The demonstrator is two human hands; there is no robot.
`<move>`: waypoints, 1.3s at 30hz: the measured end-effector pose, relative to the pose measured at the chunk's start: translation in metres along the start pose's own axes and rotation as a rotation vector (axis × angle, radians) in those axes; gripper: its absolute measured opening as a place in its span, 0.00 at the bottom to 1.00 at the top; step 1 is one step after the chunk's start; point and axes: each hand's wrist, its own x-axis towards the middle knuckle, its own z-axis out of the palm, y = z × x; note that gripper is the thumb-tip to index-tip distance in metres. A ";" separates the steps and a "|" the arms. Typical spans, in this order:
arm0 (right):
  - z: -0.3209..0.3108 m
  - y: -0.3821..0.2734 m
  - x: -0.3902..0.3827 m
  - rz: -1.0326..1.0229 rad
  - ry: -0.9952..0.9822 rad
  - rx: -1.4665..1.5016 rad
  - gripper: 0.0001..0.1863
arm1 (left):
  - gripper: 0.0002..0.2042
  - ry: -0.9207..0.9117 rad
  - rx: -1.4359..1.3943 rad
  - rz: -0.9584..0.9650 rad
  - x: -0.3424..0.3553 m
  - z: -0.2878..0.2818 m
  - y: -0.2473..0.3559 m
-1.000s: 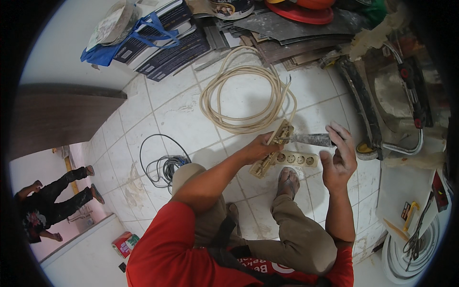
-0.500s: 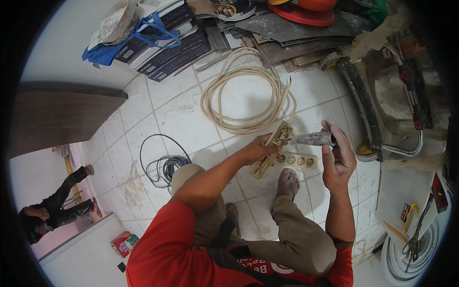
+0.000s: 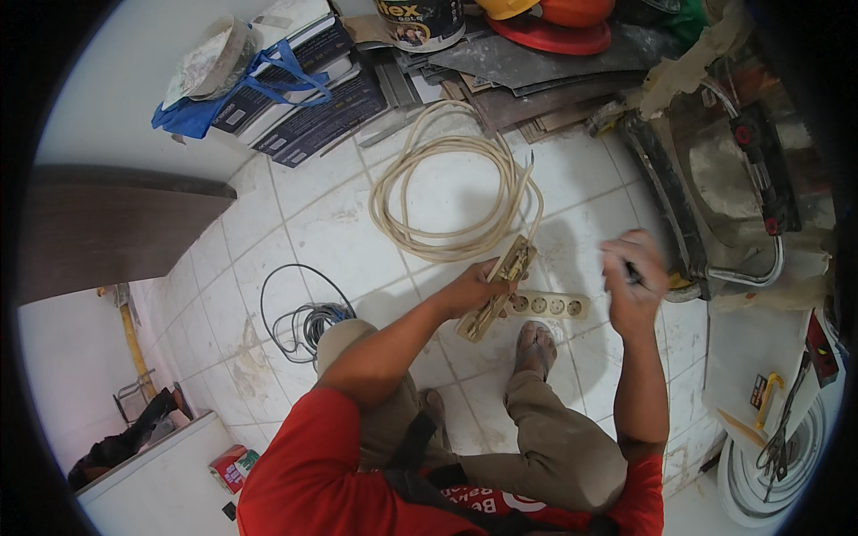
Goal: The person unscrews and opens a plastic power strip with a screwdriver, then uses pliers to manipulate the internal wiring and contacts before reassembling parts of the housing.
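My left hand [image 3: 474, 290] is closed around the lower end of an opened beige power strip half [image 3: 498, 290], its inner metal contacts facing up. Off to its right, my right hand [image 3: 636, 277] is raised and blurred, fingers curled. A dark end shows inside its grip, seemingly the grey-handled screwdriver; the shaft cannot be made out. On the floor just beyond my foot lies the socket cover [image 3: 559, 305], with several round outlets. A beige cable [image 3: 393, 201] is coiled on the tiles ahead and runs up to the held strip.
Thin dark wire [image 3: 315, 326] is bundled beside my left knee. Stacked boxes [image 3: 322, 112], a paint bucket [image 3: 420, 22] and flat boards [image 3: 536, 67] line the far side. Metal-handled equipment [image 3: 760, 179] stands right, above a white coiled hose [image 3: 778, 464]. Another person's leg [image 3: 134, 433] shows far left.
My right hand has gone from open fingers behind the screwdriver to a curled grip, and the screwdriver has left the strip. The other person has moved mostly out of sight.
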 end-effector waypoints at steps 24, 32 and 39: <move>0.086 0.065 0.009 -0.338 -0.939 -0.554 0.05 | 0.18 -0.124 0.272 -0.164 -0.019 -0.014 0.014; 0.093 0.073 -0.005 -0.434 -0.917 -0.612 0.07 | 0.18 -0.133 0.201 -0.226 -0.018 -0.017 0.015; 0.092 0.080 -0.015 -0.334 -0.710 -0.522 0.08 | 0.21 -0.178 0.078 -0.161 -0.016 -0.017 0.006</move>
